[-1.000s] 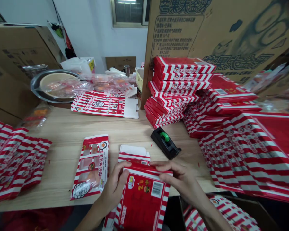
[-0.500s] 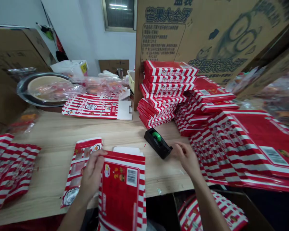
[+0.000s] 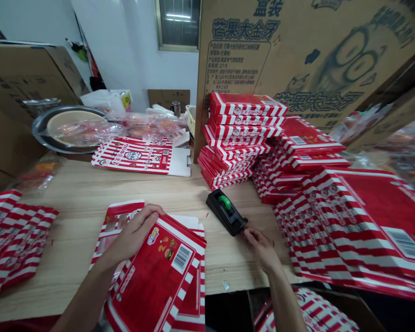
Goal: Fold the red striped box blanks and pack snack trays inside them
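Observation:
My left hand [image 3: 140, 233] is closed on the upper edge of a flat red-and-white printed box [image 3: 155, 276], which is tilted over the table's front edge. Beneath it shows a second red-and-white box [image 3: 195, 295] with a white flap. My right hand [image 3: 263, 246] pinches at the cutter end of a black tape dispenser [image 3: 226, 214] holding a green-cored roll; whatever lies between the fingertips is too small to make out. Partly behind my left forearm lies a box with clear windows [image 3: 115, 219].
Stacked filled boxes [image 3: 244, 131] and a large pile of striped boxes [image 3: 352, 221] occupy the right. More striped boxes [image 3: 17, 240] lie left. Behind are a flat printed carton [image 3: 134, 154], a basin [image 3: 41, 133] with plastic packets, and a big cardboard box [image 3: 242, 55].
The box in my left hand has tilted, its lower end swinging left and uncovering the second box. My right hand has moved slightly left and down to the dispenser's cutter end.

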Motion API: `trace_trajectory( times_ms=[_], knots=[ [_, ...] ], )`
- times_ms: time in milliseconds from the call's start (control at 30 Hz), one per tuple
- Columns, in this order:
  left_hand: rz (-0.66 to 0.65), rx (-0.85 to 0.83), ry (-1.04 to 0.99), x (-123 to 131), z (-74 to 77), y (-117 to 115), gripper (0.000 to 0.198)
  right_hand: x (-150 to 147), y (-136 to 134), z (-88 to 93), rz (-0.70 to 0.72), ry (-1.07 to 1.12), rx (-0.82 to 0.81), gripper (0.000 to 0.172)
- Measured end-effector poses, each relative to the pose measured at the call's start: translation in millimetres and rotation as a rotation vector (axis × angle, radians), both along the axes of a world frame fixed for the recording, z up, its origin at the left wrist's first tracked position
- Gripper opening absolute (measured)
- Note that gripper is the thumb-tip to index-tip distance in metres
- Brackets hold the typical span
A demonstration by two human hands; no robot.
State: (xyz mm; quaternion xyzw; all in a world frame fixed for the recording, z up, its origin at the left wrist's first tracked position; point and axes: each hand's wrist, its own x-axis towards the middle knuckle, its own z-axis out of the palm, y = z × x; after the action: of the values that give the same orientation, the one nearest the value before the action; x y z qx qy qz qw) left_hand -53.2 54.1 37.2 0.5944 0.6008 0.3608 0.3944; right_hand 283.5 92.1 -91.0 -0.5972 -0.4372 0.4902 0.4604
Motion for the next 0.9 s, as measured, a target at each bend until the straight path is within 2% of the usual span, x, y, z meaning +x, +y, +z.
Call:
trace_trajectory(
  times_ms=[100,167,233,333,367,467,500,533,600,667,733,900],
  knots=[
    [-0.08,0.013,0.011,7.2,3.4,5.3,0.022,-3.3,6.3,-10.2,-0.095,-0.087,-0.009,0.038],
    [-0.123,0.029,0.038,9.6,7.7,6.5,0.023,-1.9,7.9,-4.7,-0.129,-0.14,-0.013,0.038],
    [-0.171,0.053,0.07,9.6,11.6,6.4,0.022,-1.5,3.0,13.8,-0.127,-0.179,0.004,0.037],
    [-0.29,0.033,0.106,10.4,15.9,6.5,0.023,-14.2,-14.9,64.1,-0.029,-0.201,0.073,0.032],
    [-0.333,0.022,0.114,12.3,17.6,6.9,0.023,-23.4,-21.4,84.5,0.052,-0.206,0.108,0.029],
    [-0.436,0.03,0.125,23.1,25.6,7.4,0.023,-59.8,-31.5,142.6,0.654,-0.334,0.276,0.02],
    [-0.467,0.045,0.125,27.4,29.1,6.9,0.022,-71.5,-30.5,157.6,0.816,-0.374,0.306,0.019],
    [-0.495,0.062,0.122,31.2,32.5,6.0,0.022,-81.4,-27.5,169.7,0.922,-0.42,0.332,0.021],
    [-0.539,0.082,0.109,36.2,38.2,3.5,0.021,-93.7,-18.2,184.6,1.002,-0.516,0.335,0.023],
    [-0.556,0.091,0.091,37.4,40.9,0.3,0.021,-97.2,-8.8,188.7,0.995,-0.564,0.262,0.025],
    [-0.574,0.097,0.061,36.4,41.4,-3.6,0.022,-96.8,-3.0,183.2,1.024,-0.467,0.131,0.028],
    [-0.725,0.183,0.037,35.3,43.2,-14.8,0.022,-102.5,-7.7,142.9,1.389,0.189,-0.366,0.048]
  ],
)
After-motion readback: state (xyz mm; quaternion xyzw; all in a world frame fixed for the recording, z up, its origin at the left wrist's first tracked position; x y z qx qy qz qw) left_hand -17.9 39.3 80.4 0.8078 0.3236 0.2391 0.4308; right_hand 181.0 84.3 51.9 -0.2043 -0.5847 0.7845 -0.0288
